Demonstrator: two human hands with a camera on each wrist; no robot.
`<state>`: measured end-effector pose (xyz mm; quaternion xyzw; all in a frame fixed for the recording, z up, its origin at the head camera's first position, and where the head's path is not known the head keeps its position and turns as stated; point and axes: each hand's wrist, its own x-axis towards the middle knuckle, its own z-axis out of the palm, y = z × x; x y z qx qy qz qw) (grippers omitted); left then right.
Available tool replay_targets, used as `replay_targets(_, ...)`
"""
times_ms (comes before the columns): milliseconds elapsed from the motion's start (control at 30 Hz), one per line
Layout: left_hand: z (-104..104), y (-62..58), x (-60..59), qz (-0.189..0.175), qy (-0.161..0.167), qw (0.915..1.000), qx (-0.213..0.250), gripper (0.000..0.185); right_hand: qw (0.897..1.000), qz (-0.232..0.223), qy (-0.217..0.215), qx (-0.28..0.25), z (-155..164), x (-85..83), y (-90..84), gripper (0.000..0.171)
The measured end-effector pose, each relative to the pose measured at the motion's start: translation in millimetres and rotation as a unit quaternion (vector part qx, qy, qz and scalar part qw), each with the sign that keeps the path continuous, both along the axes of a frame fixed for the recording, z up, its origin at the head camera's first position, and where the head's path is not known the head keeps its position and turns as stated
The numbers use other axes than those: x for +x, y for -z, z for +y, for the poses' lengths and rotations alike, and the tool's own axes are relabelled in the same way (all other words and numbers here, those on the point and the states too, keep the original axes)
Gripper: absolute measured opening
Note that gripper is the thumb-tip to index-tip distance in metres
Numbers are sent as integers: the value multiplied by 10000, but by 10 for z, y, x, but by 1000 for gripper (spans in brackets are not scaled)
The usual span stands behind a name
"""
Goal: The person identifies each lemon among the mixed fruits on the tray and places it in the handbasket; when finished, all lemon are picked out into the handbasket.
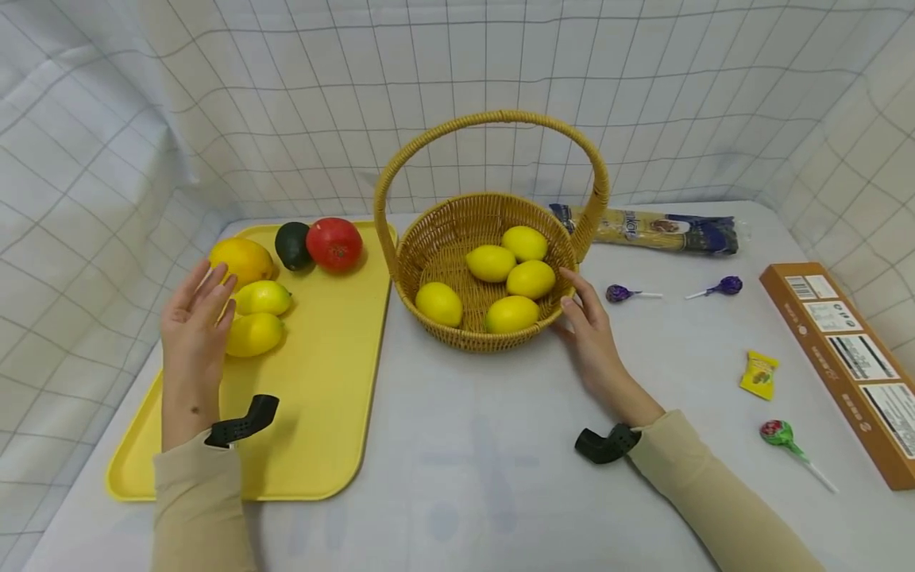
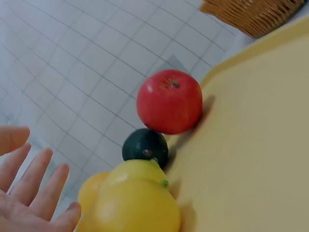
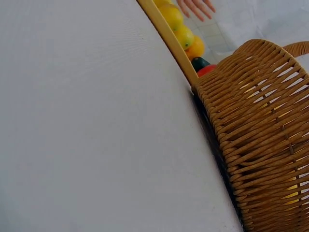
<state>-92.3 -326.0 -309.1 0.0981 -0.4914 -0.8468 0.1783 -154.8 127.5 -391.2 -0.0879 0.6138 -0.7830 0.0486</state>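
Note:
My left hand (image 1: 194,334) is raised over the left side of the yellow tray (image 1: 336,397), fingers spread and nothing held. Just right of its fingertips lie two lemons (image 1: 263,299), partly overlapped by the hand. Behind them are an orange-yellow fruit (image 1: 243,260), a dark green avocado (image 1: 293,245) and a round red fruit (image 2: 169,101). A wicker basket (image 1: 457,340) with a tall hoop handle stands mid-table, several lemons (image 1: 530,280) inside. My right hand (image 1: 592,342) holds its right rim, finger and thumb over the edge; the right wrist view shows only the outer weave.
Behind the basket lies a spaghetti packet (image 1: 658,230). Right of it are two purple lollipops (image 1: 620,294), a yellow wrapped candy (image 1: 759,375) and a green-and-red lollipop (image 1: 781,434). A long brown box (image 1: 822,342) lies along the right edge. Checked cloth (image 1: 322,103) hangs around the table.

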Motion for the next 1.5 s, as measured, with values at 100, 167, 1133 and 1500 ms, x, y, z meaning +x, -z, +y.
replay_targets(100,-60,116,23,-482,-739,9957,-290,51,10000,7,3,21,13,8,-10,46)
replay_targets(167,-67,184,25,-659,-942,9917,-576,50,10000,19,10,25,20,15,-14,46)
replay_targets(1133,1368,-308,-83,216,3190,8270,-4624,55,9997,247,10,-63,40,-11,-40,46)
replay_targets(1500,1939,-16,-756,244,4591,7515,-4731,51,9998,195,-48,-54,8,-5,21,46)
